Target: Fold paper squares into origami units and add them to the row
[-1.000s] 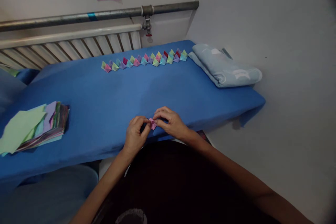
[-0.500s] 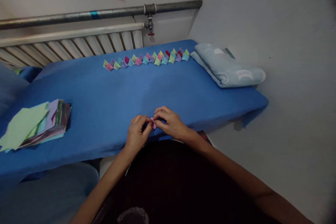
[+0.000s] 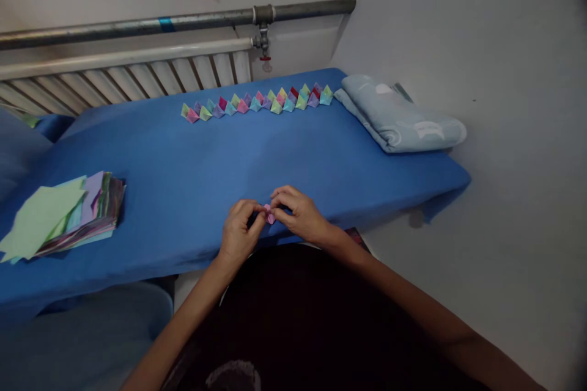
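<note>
A small folded pink paper [image 3: 269,214] is held between both hands near the front edge of the blue-covered table [image 3: 206,165]. My left hand [image 3: 241,229] pinches its left side with thumb and forefinger. From the right, my right hand [image 3: 298,214] pinches the other side, its fingertips partly covering the paper. Farther back, several small folded paper pieces [image 3: 255,103] in green, pink, blue, purple and red stand in a double row. At the left lies a stack of coloured paper sheets [image 3: 94,208], with light green ones [image 3: 43,217] on top.
A folded light-blue cloth [image 3: 403,119] lies at the table's right end against the wall. Behind the table run a white radiator [image 3: 160,76] and a metal pipe [image 3: 206,19] with a red-handled valve [image 3: 265,58]. Below left is a blue-covered seat [image 3: 105,330].
A little more of the pink paper shows between my fingertips, which have parted slightly. Both hands keep their pinch, and the view has shifted very slightly.
</note>
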`<state>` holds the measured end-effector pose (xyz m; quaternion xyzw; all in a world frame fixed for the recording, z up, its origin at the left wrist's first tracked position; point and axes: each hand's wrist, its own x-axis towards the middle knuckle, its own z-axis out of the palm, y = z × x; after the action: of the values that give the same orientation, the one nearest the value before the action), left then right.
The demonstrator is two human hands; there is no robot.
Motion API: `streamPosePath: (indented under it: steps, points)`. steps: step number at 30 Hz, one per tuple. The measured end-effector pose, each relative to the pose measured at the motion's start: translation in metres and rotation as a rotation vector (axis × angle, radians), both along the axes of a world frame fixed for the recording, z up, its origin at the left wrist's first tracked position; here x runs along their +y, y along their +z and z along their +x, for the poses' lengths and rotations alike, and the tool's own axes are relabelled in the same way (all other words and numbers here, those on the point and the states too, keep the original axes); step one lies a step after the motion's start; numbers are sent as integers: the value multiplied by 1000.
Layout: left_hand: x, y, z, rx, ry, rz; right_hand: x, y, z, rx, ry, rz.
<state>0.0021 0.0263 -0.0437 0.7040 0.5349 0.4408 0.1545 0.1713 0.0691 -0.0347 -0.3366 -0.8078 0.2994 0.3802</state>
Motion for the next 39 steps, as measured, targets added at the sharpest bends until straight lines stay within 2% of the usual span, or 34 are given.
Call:
streamPosePath:
  steps: [20,39]
  points:
    - [0,0,0,-38,12,-1,2,-7,0,26,13,22]
    - [-3,-2,-6,-51,69,-14,-2,-8,5,58,-61,30]
